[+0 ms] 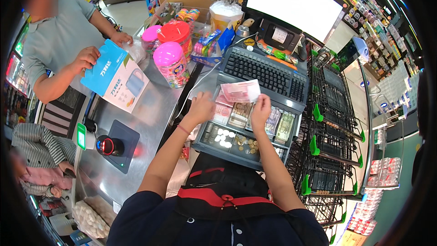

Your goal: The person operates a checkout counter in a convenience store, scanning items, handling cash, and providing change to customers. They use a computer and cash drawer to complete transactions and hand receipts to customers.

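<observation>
My right hand pinches the right end of a pink-red banknote, which is held over the cash drawer. To its left, my left hand hovers near the drawer's left edge with loosely bent fingers, apart from the note. The pulled-out drawer holds sorted banknotes: pink-red notes, brown notes, purple notes and green notes. In the front compartments lie silver coins and yellowish coins. Directly behind the held note is a black keyboard.
Across the steel counter, a person holds a blue-and-white carton. A second person stands lower left. Candy jars, a scanner and a monitor occupy the counter. Nested shopping carts line my right side.
</observation>
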Demonstrator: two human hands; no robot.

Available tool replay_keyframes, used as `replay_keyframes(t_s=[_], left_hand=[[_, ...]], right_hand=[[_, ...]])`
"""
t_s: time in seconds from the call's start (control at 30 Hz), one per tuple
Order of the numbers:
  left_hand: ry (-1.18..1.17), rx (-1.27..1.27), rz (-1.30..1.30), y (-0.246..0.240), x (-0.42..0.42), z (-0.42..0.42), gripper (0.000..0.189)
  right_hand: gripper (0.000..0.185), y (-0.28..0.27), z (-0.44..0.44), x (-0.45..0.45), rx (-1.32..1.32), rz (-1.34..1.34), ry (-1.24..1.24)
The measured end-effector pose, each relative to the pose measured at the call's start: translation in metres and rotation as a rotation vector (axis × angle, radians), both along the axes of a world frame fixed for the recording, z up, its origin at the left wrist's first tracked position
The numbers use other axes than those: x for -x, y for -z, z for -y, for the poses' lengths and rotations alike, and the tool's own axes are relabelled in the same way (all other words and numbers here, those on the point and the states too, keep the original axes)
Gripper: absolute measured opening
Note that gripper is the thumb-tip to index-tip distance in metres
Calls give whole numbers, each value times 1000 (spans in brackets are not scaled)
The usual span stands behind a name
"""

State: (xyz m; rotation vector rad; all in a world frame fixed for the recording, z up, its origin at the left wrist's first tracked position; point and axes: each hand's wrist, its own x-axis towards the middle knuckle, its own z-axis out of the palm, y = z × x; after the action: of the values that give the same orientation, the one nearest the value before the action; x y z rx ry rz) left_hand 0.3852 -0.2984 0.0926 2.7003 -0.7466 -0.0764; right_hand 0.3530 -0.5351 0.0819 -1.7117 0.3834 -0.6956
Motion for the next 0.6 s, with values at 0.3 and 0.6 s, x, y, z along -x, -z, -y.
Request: replay_keyframes(t_s=[0.3,0.6], left_hand=[[-3,-173,203,23,-7,34,82],[-43,-226,196,25,-35,40,63]], right_hand=[[19,-23,-15,30,-111,287,-51],[15,6,-35,37,583,-1,-565]])
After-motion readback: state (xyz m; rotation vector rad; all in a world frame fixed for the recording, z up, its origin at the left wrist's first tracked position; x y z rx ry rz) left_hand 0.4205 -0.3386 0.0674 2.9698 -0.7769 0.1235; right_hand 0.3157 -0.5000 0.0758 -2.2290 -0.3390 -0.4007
